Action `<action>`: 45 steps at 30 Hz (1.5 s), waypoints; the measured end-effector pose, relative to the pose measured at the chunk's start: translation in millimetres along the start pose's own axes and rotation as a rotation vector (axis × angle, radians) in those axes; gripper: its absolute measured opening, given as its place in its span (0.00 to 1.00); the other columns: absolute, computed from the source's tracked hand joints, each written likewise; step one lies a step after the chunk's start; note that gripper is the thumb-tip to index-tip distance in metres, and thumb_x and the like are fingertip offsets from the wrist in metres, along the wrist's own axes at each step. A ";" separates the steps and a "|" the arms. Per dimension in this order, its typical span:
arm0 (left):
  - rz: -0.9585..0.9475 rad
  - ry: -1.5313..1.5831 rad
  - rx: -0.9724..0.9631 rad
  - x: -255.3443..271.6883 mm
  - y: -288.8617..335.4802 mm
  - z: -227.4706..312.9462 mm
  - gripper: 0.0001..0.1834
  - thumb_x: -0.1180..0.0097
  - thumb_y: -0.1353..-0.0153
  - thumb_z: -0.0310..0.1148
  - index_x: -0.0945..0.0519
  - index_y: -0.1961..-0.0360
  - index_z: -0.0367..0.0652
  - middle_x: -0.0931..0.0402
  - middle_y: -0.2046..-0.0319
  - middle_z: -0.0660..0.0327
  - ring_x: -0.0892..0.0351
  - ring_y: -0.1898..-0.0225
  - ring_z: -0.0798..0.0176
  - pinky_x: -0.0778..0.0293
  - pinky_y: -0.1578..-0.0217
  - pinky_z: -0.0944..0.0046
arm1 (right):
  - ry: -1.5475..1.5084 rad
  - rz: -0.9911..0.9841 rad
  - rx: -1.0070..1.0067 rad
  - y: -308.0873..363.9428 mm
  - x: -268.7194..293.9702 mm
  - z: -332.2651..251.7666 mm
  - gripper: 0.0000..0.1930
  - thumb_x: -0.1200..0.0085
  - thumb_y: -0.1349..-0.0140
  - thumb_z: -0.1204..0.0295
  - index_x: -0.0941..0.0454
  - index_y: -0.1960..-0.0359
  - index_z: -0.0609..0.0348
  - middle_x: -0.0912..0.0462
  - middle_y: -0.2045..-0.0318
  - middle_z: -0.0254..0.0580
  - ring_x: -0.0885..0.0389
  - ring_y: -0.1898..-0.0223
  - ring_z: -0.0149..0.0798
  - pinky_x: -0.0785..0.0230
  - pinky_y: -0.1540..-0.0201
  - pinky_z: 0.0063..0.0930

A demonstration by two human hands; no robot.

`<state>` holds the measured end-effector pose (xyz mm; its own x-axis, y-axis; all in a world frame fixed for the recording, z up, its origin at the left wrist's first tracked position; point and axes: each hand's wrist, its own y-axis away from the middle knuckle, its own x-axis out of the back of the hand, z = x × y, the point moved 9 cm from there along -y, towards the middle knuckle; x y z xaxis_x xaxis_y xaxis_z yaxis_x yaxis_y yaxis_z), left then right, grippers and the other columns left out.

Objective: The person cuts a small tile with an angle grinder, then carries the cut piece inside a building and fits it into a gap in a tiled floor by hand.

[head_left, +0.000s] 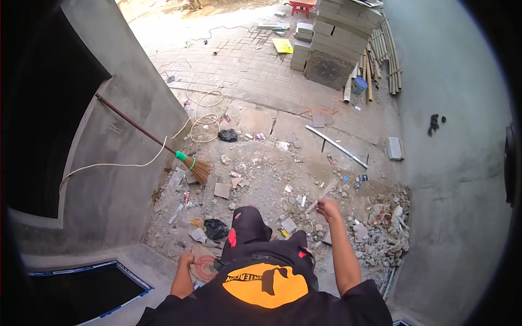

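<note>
My right hand (pixel 328 209) reaches forward over the rubble, its fingertips pinched at the middle of a thin pale strip (pixel 328 188); I cannot tell what the strip is made of. Low on the left, my left hand (pixel 186 258) is closed at the edge of a brown paper sack (pixel 205 267) with a round red print. Beside that sack lies a crumpled black plastic bag (pixel 216 229). Broken tile pieces (pixel 222 190) and small litter are strewn over the dusty ground in front of my knees.
A broom (pixel 193 164) leans against the left wall, near a pale cable (pixel 191 76). Broken concrete (pixel 389 223) is heaped by the right wall. Farther off are a white pipe (pixel 337 146), stacked blocks (pixel 340 35), a blue bucket (pixel 359 85) and bamboo poles (pixel 386 57).
</note>
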<state>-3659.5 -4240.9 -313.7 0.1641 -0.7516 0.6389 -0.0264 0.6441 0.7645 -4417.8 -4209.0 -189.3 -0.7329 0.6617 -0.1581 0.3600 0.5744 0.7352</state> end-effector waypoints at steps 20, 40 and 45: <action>0.361 0.256 -0.819 821.2 -474.8 900.3 0.22 0.47 0.57 0.29 0.20 0.56 0.43 0.21 0.79 0.60 0.22 0.76 0.64 0.26 0.71 0.64 | -0.282 0.202 -0.059 -652.6 -132.1 -485.4 0.09 0.48 0.46 0.68 0.29 0.65 0.56 0.22 0.70 0.35 0.24 0.71 0.32 0.29 0.72 0.20; -0.462 0.851 0.889 704.7 -937.2 752.4 0.23 0.43 0.47 0.42 0.23 0.52 0.43 0.21 0.66 0.53 0.22 0.65 0.57 0.27 0.63 0.59 | 0.254 -0.524 0.320 -1311.0 -934.8 -1083.0 0.08 0.51 0.47 0.77 0.31 0.65 0.58 0.25 0.74 0.37 0.24 0.77 0.32 0.24 0.75 0.26; -0.314 0.812 0.554 973.1 -1198.4 861.2 0.17 0.39 0.52 0.36 0.19 0.60 0.41 0.21 0.76 0.56 0.22 0.76 0.61 0.27 0.72 0.62 | -0.012 -0.336 0.033 -1435.6 -972.1 -1100.1 0.25 0.46 0.47 0.77 0.38 0.46 0.55 0.25 0.71 0.36 0.25 0.73 0.32 0.26 0.69 0.33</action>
<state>-4317.4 -5866.7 -534.2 0.8532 -0.4193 0.3101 -0.2844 0.1244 0.9506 -4857.2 -6206.9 -365.8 -0.8068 0.4386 -0.3957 0.1184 0.7763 0.6191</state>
